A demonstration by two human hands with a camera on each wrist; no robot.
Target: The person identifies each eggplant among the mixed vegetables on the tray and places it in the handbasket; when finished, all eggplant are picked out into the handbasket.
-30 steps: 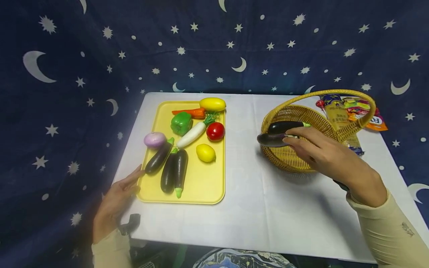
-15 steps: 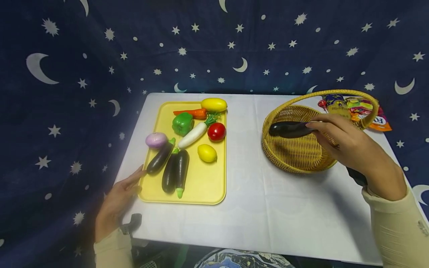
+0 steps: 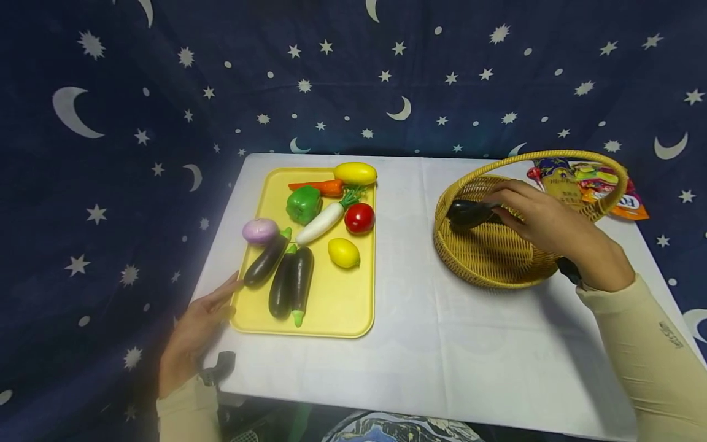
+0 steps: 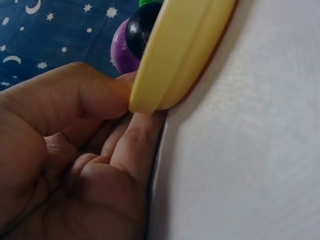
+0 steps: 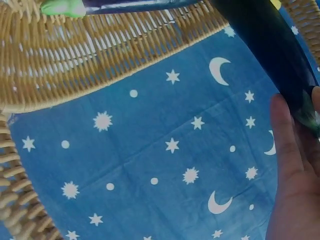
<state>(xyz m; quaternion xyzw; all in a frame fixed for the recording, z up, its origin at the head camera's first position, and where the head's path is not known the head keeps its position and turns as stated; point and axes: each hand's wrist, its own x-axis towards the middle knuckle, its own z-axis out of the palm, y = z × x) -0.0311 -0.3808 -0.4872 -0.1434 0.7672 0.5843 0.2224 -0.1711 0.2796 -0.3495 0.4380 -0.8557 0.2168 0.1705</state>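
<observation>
My right hand (image 3: 544, 224) pinches a dark eggplant (image 5: 272, 47) near its stem end, inside the wicker basket (image 3: 499, 264). Another eggplant (image 5: 142, 6) with a green stem lies in the basket; in the head view it is mostly hidden. At the tray's left edge, my left hand (image 3: 193, 325) grips the rim of the yellow tray (image 4: 175, 55), thumb on one side and fingers beneath. Several eggplants (image 3: 301, 279) lie on the tray's left part, beside a purple onion (image 3: 260, 231).
Also on the tray are a green pepper (image 3: 304, 205), carrot (image 3: 323, 187), white radish (image 3: 320, 223), tomato (image 3: 359, 218), lemon (image 3: 343, 253) and a yellow oblong fruit (image 3: 355, 174). Snack packets (image 3: 618, 199) lie behind the basket, whose tall handle (image 3: 552, 155) arches over it.
The right hand carried the eggplant from the basket's near left rim, drew back to the right, then moved left and lower into the basket. The left hand stayed at the tray.
</observation>
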